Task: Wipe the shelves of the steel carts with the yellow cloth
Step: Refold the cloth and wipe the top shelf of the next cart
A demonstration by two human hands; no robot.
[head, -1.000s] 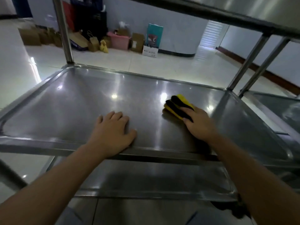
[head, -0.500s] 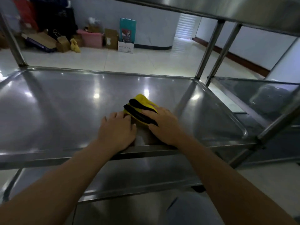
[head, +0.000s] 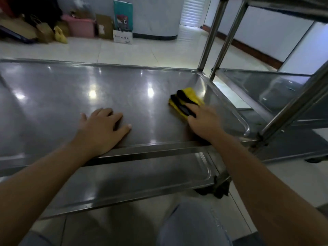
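Observation:
A folded yellow cloth [head: 190, 96] with black edging lies on the middle shelf [head: 115, 96] of a steel cart, near the shelf's right rim. My right hand [head: 204, 121] presses down on the cloth's near end, fingers over it. My left hand [head: 101, 128] lies flat on the bare steel near the front edge, fingers spread, holding nothing. A lower shelf [head: 142, 176] of the same cart shows beneath the front rail.
A second steel cart [head: 276, 89] stands right beside this one, its upright posts [head: 211, 34] close to the cloth. An upper shelf [head: 291, 6] overhangs at top right. Boxes, bags and a pink bin [head: 80, 26] line the far wall on the tiled floor.
My right hand has slid the cloth to the right, from beside my left hand to near the shelf's right rim. The view has swung. My left hand stays flat on the shelf.

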